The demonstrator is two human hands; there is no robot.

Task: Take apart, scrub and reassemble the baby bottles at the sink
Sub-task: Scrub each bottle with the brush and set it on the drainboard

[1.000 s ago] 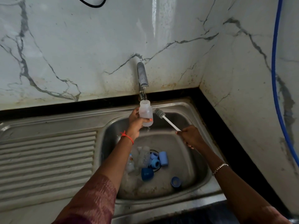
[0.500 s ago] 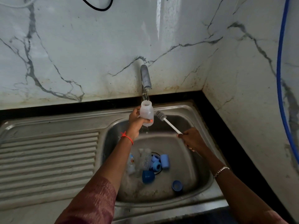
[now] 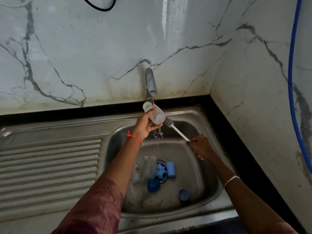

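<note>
Step in hand, by judgement: rinsing a stripped bottle body under running water, between scrubbing passes. The left hand (image 3: 145,126) grips the translucent bottle (image 3: 156,114) directly below the tap (image 3: 151,81). The bottle is tilted, its open mouth up and toward the tap's left. The stream strikes near the neck and water falls away beneath the hand. The right hand (image 3: 200,146), lower and to the right of the tap, is clamped on the white handle of the bottle brush (image 3: 169,122). Its bristle head lies at the bottle's base; contact cannot be confirmed. The hands are apart. The one hindrance noted is that the bottle's mouth faces away from the bristles, so the next move likely calls for turning the mouth toward the brush and entering squarely. Well below the tap, around the drain of the sink (image 3: 192,176), lie clear bottles (image 3: 150,166), a dark blue cap (image 3: 153,185), blue collars (image 3: 162,173) and a separate blue ring (image 3: 184,194). The left forearm crosses above them. A ribbed drainboard (image 3: 50,166) lies left of the tap.
</note>
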